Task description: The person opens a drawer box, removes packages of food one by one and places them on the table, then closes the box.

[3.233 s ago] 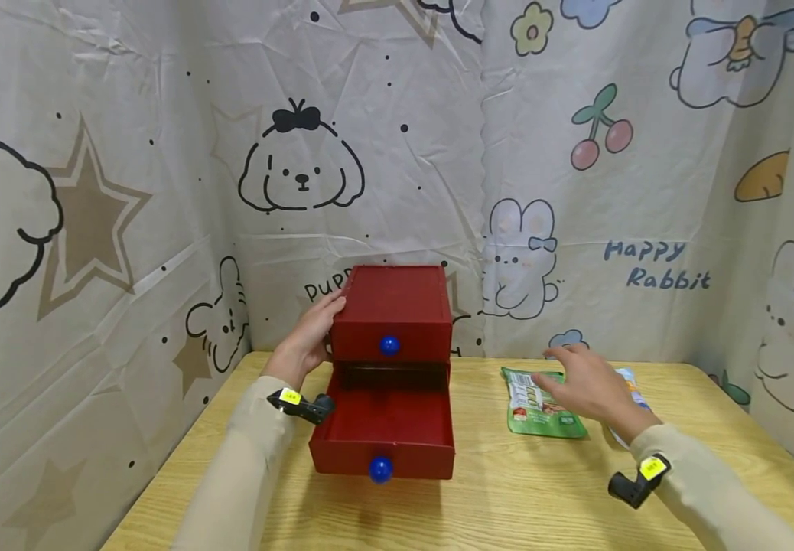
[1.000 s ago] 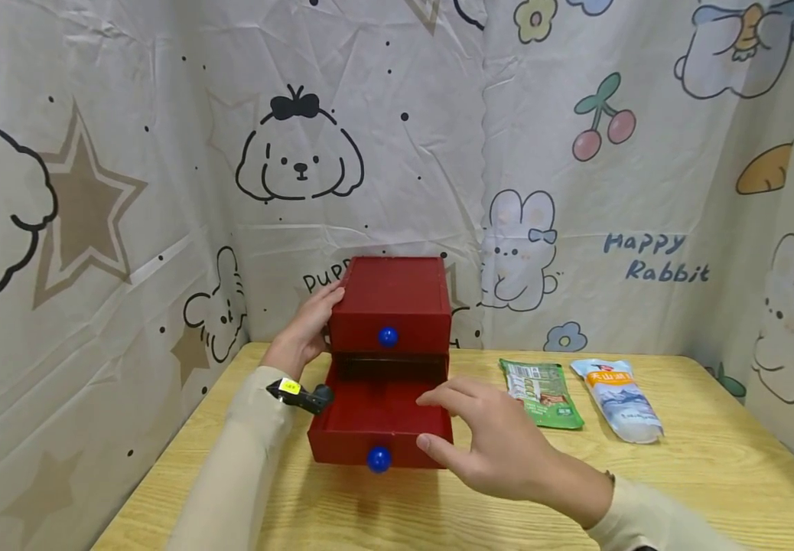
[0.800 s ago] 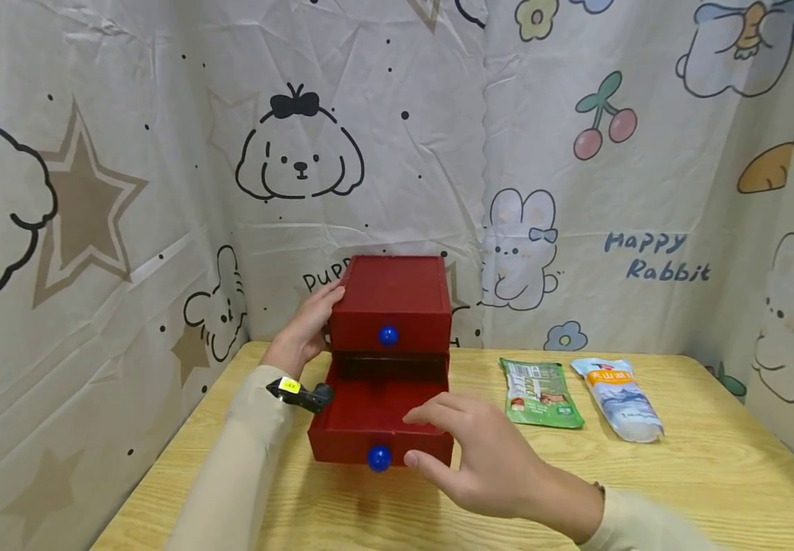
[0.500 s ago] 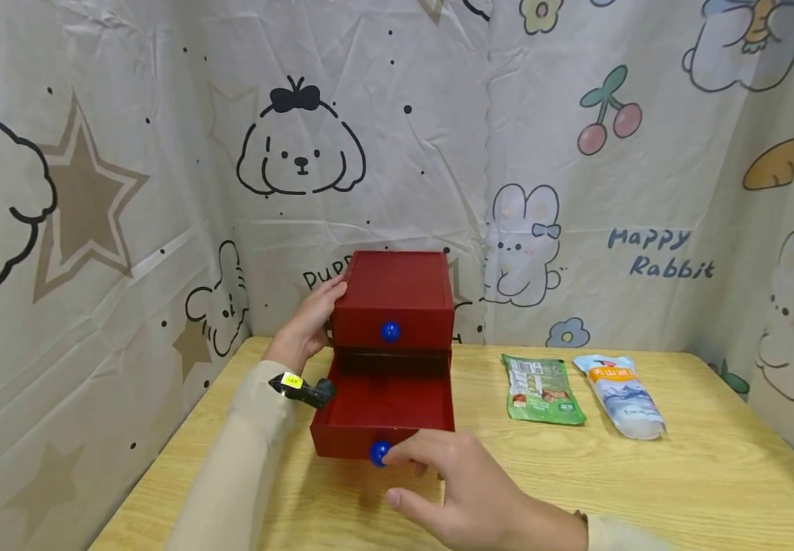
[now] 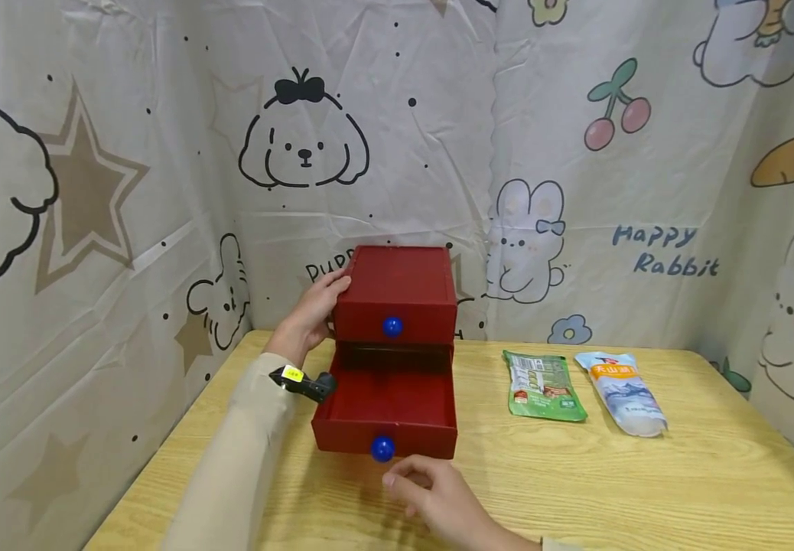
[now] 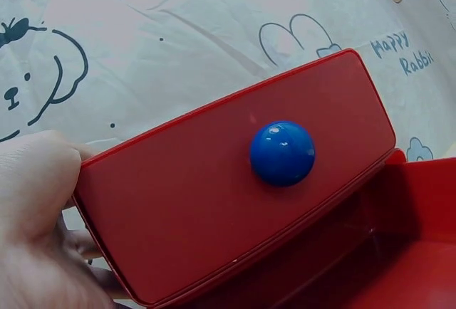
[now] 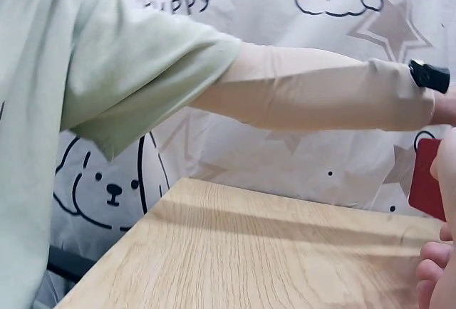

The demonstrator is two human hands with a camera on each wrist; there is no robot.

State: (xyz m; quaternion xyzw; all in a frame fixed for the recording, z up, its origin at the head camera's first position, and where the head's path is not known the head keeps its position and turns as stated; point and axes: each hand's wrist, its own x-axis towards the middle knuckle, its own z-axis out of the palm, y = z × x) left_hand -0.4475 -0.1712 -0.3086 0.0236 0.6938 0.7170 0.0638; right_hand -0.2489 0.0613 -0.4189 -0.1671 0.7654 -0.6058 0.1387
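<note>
A red two-drawer box (image 5: pixel 404 268) stands on the table, its upper drawer (image 5: pixel 424 325) closed and its lower drawer (image 5: pixel 397 396) pulled out with nothing inside. Each drawer front carries a round blue knob; the lower knob (image 5: pixel 382 449) faces me. My left hand (image 5: pixel 309 312) rests along the box's left side, fingertips at the top edge. In the left wrist view that hand lies beside the upper drawer's front and its blue knob (image 6: pixel 282 154). Just below and right of the lower knob hovers my right hand (image 5: pixel 438 496), fingers loosely curved, thumb near the index fingertip, holding nothing.
To the right of the box lie a flat green snack packet (image 5: pixel 545 386) and a blue-and-white pouch (image 5: pixel 623 394) with an orange label. A printed cloth (image 5: pixel 397 153) hangs behind and beside the wooden table (image 5: pixel 610 490).
My right hand has come from above the packets, across the lower drawer's front, down to beneath its knob, its fingers drawing closer together. My left hand stays on the box; the drawers have not moved.
</note>
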